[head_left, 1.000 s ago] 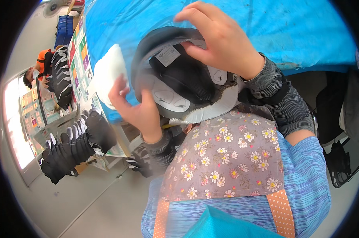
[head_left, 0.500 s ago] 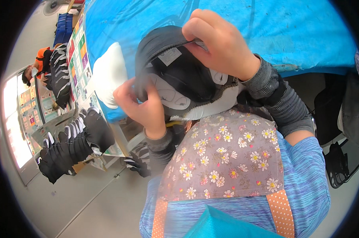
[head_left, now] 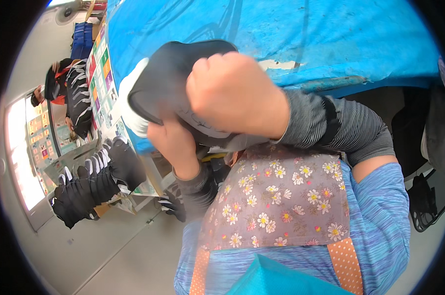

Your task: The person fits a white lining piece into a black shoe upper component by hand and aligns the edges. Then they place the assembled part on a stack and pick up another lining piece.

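A black shoe with a white sole (head_left: pixel 168 78) is held close in front of me, over my lap. My right hand (head_left: pixel 237 96) is clenched around its near side. My left hand (head_left: pixel 170 145) grips it from below, partly hidden under the shoe. Both forearms wear grey ribbed sleeves. A floral apron (head_left: pixel 276 196) covers my lap beneath the shoe.
A table with a blue cover (head_left: pixel 301 39) lies ahead. To the left, several black shoes with white stripes (head_left: pixel 92 179) sit on a rack. Another person (head_left: pixel 47 86) stands at the far left near more black shoes (head_left: pixel 79 103). Grey floor (head_left: pixel 119 250) runs below.
The shoe has been turned from inside-up to its black outer side facing me. My right hand closed into a fist over it, and my left hand slid beneath.
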The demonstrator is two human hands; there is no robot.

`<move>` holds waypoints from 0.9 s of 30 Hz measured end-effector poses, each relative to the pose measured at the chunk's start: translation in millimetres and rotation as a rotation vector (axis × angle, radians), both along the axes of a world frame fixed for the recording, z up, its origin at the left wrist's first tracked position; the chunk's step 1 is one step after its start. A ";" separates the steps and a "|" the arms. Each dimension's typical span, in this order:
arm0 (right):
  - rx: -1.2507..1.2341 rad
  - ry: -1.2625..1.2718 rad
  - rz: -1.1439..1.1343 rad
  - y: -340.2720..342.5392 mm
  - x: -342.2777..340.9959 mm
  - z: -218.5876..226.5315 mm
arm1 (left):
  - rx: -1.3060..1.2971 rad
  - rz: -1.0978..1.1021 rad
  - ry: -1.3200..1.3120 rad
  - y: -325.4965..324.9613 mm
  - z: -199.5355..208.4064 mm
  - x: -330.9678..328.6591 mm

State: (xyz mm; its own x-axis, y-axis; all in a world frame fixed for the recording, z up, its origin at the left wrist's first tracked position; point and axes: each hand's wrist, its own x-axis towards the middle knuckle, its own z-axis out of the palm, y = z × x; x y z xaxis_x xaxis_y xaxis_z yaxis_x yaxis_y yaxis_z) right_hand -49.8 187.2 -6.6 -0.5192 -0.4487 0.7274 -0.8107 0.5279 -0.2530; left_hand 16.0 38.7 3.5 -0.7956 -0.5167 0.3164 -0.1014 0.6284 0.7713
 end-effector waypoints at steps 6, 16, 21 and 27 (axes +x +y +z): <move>-0.115 0.000 -0.103 -19.6 26.6 5.2 | -0.035 -0.022 0.124 17.0 -4.2 4.4; -0.171 -0.195 0.065 14.0 3.2 7.8 | 0.246 -0.053 0.096 -21.9 -2.6 -3.3; -0.695 -0.622 0.560 61.3 -22.8 3.4 | -0.322 -0.098 0.244 -69.8 -11.6 4.7; -0.767 -1.088 0.827 55.3 -52.6 -18.9 | 0.345 -0.189 0.357 -46.1 -29.6 -30.7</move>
